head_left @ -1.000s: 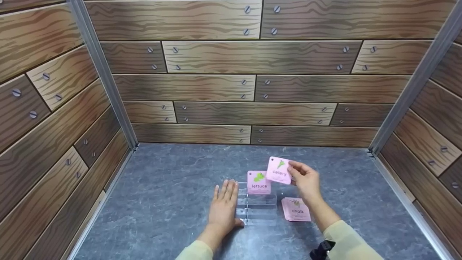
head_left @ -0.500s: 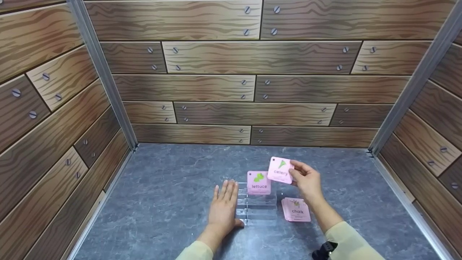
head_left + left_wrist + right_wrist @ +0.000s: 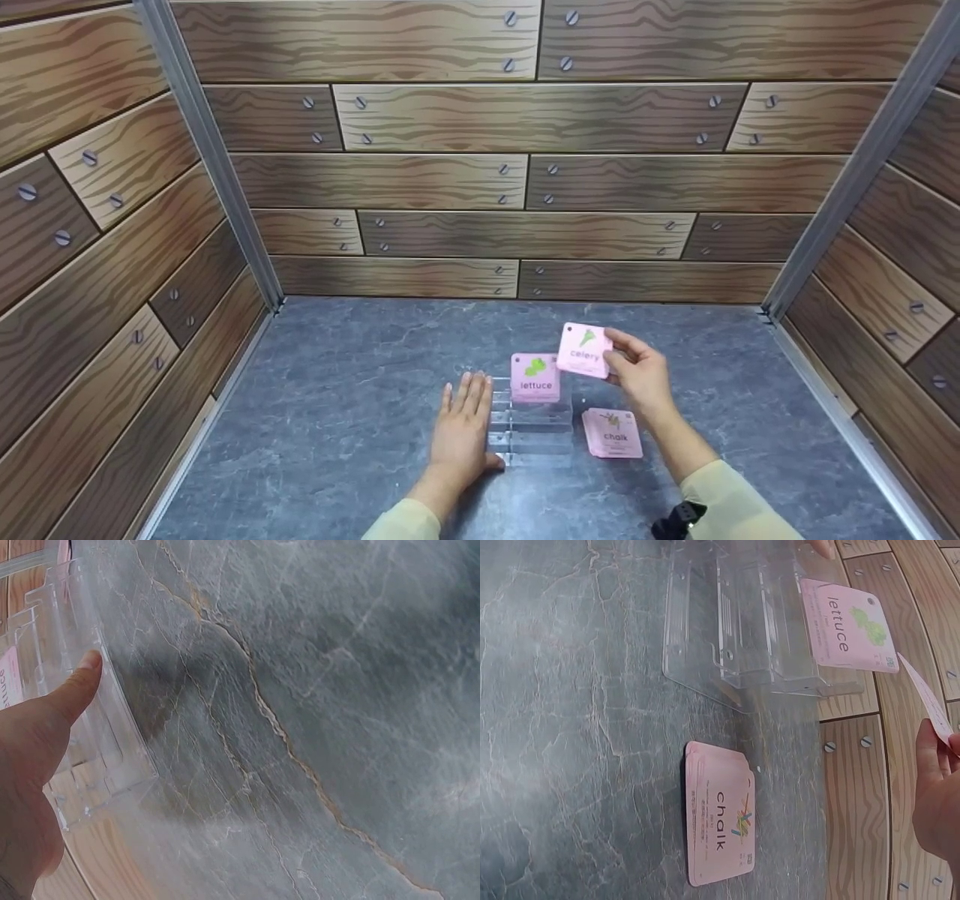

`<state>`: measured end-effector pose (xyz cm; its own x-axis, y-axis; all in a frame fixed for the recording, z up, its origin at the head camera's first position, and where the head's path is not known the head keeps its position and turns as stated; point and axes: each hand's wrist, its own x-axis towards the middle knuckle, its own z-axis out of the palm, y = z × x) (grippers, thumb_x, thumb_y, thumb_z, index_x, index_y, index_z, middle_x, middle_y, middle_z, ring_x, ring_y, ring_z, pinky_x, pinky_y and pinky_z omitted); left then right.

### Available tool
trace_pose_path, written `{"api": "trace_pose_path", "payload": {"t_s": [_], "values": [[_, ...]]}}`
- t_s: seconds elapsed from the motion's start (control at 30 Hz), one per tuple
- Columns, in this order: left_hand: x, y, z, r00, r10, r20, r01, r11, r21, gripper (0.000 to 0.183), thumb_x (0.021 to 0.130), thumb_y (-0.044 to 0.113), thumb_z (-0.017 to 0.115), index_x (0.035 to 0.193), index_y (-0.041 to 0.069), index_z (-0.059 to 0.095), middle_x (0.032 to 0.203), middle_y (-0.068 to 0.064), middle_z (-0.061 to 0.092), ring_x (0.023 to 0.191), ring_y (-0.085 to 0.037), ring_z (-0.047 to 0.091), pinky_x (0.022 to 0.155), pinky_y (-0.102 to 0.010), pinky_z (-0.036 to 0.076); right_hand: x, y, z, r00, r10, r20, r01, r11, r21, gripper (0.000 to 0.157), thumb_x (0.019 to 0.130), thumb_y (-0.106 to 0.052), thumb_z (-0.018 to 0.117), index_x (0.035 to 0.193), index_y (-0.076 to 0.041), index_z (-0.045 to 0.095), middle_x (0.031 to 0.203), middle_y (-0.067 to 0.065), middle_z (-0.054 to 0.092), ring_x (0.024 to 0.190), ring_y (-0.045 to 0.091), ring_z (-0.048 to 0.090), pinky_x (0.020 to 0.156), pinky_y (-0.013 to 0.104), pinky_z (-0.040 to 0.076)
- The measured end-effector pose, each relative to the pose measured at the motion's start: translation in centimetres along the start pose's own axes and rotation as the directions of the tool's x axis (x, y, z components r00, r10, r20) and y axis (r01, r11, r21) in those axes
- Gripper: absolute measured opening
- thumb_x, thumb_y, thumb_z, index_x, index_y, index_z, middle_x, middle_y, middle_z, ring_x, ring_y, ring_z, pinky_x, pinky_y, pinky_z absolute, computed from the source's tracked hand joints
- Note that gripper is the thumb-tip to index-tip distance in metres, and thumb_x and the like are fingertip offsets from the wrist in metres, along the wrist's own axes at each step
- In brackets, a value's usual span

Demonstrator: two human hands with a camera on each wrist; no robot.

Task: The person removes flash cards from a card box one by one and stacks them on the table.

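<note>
A pink celery flash card is pinched at its right edge by the thumb and fingers of my right hand. It is held up just right of the pink lettuce flash card, which stands upright in the top tier of a clear stepped acrylic rack. My left hand, fingers straight, rests along the rack's left side; its thumb lies against the clear plastic in the left wrist view. Seen from the right wrist, the celery card is nearly edge-on.
A small stack of pink cards with a chalk card on top lies right of the rack on the grey marbled tabletop. Wood-patterned panels with metal corner posts wall in the back and both sides.
My right hand has shifted slightly to the right with the celery card, moving it a little away from the lettuce card. My left hand stays at the rack.
</note>
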<state>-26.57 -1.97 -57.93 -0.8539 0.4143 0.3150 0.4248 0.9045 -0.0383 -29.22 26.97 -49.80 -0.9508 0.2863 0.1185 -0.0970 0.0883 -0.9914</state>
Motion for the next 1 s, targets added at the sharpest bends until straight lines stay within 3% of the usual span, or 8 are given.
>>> {"api": "trace_pose_path", "payload": {"t_s": [0.33, 1.0], "values": [[0.2, 0.0, 0.0, 1.000, -0.003, 0.003, 0.003, 1.000, -0.006, 0.140, 0.054, 0.068, 0.095, 0.164, 0.003, 0.036, 0.169, -0.016, 0.037, 0.158, -0.032, 0.031, 0.129, -0.053, 0.025, -0.3, 0.2, -0.9, 0.999, -0.036, 0.005, 0.036, 0.998, 0.043, 0.043, 0.100, 0.013, 0.057, 0.142, 0.011, 0.059, 0.129, 0.029, 0.062, 0.084, 0.008, 0.071, 0.071, 0.028, 0.066], [0.1, 0.0, -0.2, 1.000, 0.002, 0.010, -0.002, 1.000, 0.008, 0.139, 0.055, 0.069, 0.094, 0.163, 0.002, 0.037, 0.168, -0.017, 0.039, 0.157, -0.034, 0.033, 0.128, -0.054, 0.027, -1.2, 2.0, -3.0, 1.000, -0.010, -0.013, 0.009, 1.000, -0.028, 0.043, 0.101, 0.011, 0.056, 0.144, 0.010, 0.059, 0.132, 0.030, 0.061, 0.084, 0.009, 0.070, 0.070, 0.029, 0.066]]}}
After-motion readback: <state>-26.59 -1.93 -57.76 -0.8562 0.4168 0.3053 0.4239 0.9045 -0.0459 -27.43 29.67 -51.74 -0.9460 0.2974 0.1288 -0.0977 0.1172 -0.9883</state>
